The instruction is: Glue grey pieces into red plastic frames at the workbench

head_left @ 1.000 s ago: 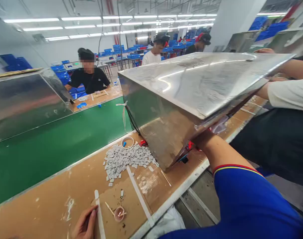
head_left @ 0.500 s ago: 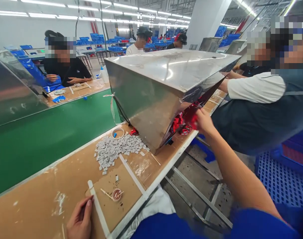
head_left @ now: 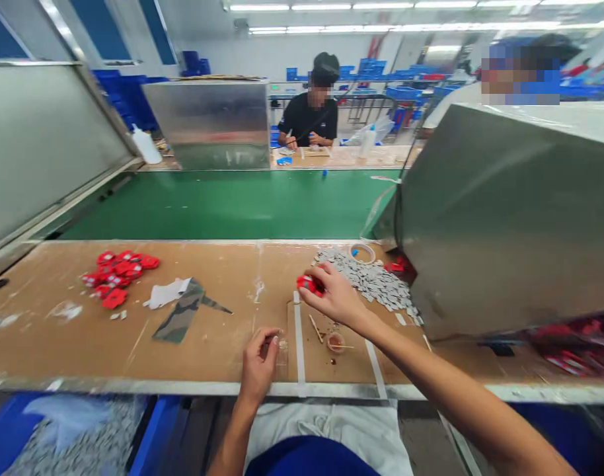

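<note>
My right hand (head_left: 332, 294) is closed around a red plastic part (head_left: 310, 285) with a dark middle, just above the bench and left of a heap of small grey tiles (head_left: 376, 281). Lower down, my left hand (head_left: 260, 360) rests on the brown bench top (head_left: 207, 354). Its fingers curl loosely, the thumb stands a little apart, and I see nothing in it. Between my forearms lies a small round cup (head_left: 336, 342) with a thin stick across it. A second stick (head_left: 316, 328) lies beside the cup.
Red parts (head_left: 116, 274) are piled at the left, near a camouflage cloth strip (head_left: 180, 314). A tape roll (head_left: 362, 253) lies by the tiles. A metal hopper (head_left: 510, 225) stands at the right, more red parts (head_left: 579, 350) beneath. Beyond runs a green belt (head_left: 242, 205); a person (head_left: 309, 116) sits across.
My view has swung left. My right hand has come from the hopper opening to the bench in front of me, carrying a red part. The left hand stays low on the bench.
</note>
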### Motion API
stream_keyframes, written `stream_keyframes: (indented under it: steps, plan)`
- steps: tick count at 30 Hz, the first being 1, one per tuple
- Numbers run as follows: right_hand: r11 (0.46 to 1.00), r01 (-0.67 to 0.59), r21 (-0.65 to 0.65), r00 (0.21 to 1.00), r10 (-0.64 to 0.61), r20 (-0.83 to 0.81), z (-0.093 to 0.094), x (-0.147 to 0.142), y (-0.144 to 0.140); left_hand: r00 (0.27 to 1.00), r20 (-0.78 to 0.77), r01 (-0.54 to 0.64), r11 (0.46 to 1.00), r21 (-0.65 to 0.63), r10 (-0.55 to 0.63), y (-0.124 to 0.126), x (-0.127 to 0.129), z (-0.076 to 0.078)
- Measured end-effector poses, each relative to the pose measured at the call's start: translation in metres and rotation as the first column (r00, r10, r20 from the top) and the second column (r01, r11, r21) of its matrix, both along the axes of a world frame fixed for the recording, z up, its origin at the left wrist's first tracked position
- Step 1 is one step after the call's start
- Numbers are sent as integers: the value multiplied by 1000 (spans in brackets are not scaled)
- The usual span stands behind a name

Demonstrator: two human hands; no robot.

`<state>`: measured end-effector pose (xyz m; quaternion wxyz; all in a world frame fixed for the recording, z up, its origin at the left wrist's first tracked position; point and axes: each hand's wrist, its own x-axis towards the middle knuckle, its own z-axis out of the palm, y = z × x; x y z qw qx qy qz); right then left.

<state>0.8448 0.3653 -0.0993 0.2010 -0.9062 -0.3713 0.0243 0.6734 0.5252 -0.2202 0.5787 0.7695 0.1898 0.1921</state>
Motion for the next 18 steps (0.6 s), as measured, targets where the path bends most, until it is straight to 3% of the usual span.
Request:
stream_keyframes:
  steps: [3, 5, 7, 9, 11, 13, 15, 16, 17, 18]
  plan:
    - [976, -143, -161, 988, 149, 28, -16, 31, 74, 998, 3, -64, 998, 27, 64, 1, -24, -1]
    - [946, -246, -209, 967, 256, 21, -24, 37, 98, 995, 4, -101, 994, 43, 101, -1, -31, -1]
    - [916, -323, -239, 941, 337, 19, -24, 34, 104, 992, 4, -123, 990, 67, 123, -2, -31, -2]
    - [901, -359, -241, 926, 377, 28, -12, 23, 87, 993, 1, -119, 988, 101, 120, -2, -25, -2]
    - [901, -407, -152, 906, 419, 63, 6, 7, 44, 995, -10, -96, 986, 135, 98, 1, -16, -2]
    - [853, -506, 127, 859, 485, 166, 22, -9, -25, 995, -31, -91, 981, 172, 98, 10, -3, -5]
    - [763, -487, 425, 873, 423, 241, 27, -25, -113, 986, -73, -127, 963, 236, 147, 22, 13, -11]
    - [747, -374, 550, 926, 267, 267, 25, -32, -160, 975, -98, -166, 950, 265, 197, 29, 23, -14]
    - [726, -163, 668, 968, -13, 250, 19, -36, -207, 959, -110, -217, 930, 296, 259, 36, 34, -17]
    - [671, 123, 731, 927, -340, 157, 11, -36, -251, 944, -116, -256, 908, 331, 309, 41, 44, -19]
